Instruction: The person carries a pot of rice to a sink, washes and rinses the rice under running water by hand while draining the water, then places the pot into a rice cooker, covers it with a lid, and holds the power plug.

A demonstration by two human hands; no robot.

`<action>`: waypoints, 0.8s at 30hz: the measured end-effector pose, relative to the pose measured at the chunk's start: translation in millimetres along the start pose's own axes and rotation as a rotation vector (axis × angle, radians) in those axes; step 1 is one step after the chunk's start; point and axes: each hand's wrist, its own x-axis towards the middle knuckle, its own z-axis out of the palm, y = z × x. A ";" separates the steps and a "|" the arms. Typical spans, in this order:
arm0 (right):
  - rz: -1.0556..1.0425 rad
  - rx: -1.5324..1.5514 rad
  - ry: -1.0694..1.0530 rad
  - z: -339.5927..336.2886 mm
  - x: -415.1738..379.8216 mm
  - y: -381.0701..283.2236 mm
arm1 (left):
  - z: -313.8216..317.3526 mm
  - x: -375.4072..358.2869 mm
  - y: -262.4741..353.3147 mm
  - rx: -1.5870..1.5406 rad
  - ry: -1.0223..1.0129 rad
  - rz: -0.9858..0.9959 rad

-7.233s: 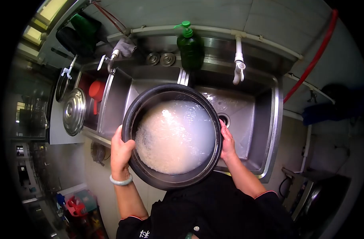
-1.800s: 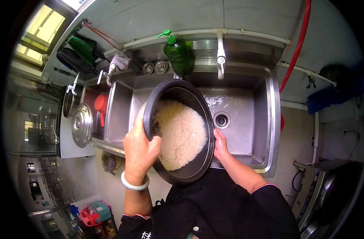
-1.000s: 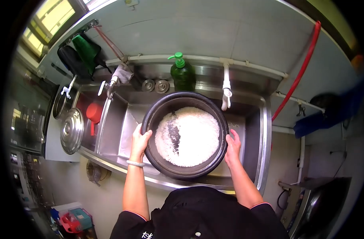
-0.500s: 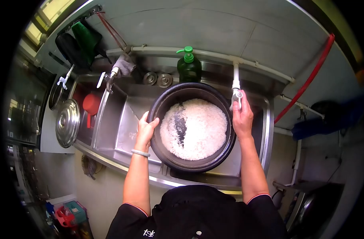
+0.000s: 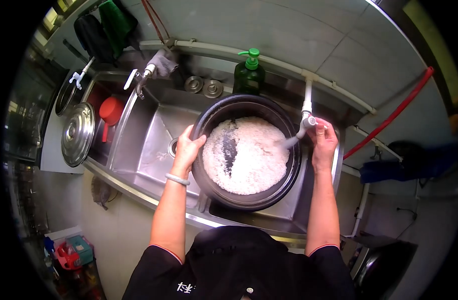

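Observation:
A big dark round pot (image 5: 250,201) rests over the divider of the steel sink, with white rice grains (image 5: 256,160) heaped inside and a dark bare strip showing left of the middle. My left hand (image 5: 188,152) grips the pot's left rim, thumb on top. At the right, my right hand (image 5: 323,145) pinches the handle of a white-piped faucet (image 5: 307,121). From its spout, which points over the pot's right side, a blurred stream of water (image 5: 290,142) falls onto the rice.
Behind the pot stands a green pump bottle (image 5: 249,77) beside two metal drain strainers (image 5: 213,89). Another faucet (image 5: 148,72) with a cloth overhangs the left basin (image 5: 154,130). Further left are a red ladle (image 5: 110,111) and a metal lid (image 5: 79,134). A red hose (image 5: 396,112) hangs at right.
The faucet handle is turned and water now runs into the pot. My right hand has shifted right around the handle. The left hand keeps its hold on the rim; the camera view has tilted.

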 end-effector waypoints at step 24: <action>0.196 -1.186 -0.387 29.5 -78.5 103.2 | -2.2 4.6 -12.7 0.039 0.038 0.035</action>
